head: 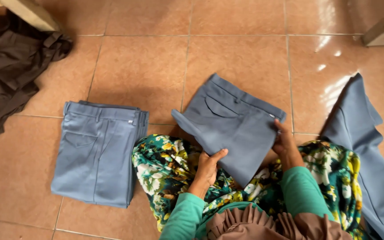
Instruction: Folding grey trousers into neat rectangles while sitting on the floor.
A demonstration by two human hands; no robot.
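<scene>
Lots lying around on the tiled floor [245, 53]: a folded stack of grey-blue trousers [96, 153] off to the left, a crumpled brown cloth [10, 66] in the far left corner, another grey-blue piece [363, 146] spread out on the right. Nothing blocks the hands. The folded grey-blue trousers [232, 124], back pocket up, sit over the floral-skirted lap, left hand [207, 169] fingers gripping the lower edge, right hand [284, 144] pinching the right edge.

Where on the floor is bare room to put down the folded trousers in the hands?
Bare tile lies above the held trousers, between the folded stack and the loose grey cloth. Some also between the stack and the brown cloth. The lap is crowded.
</scene>
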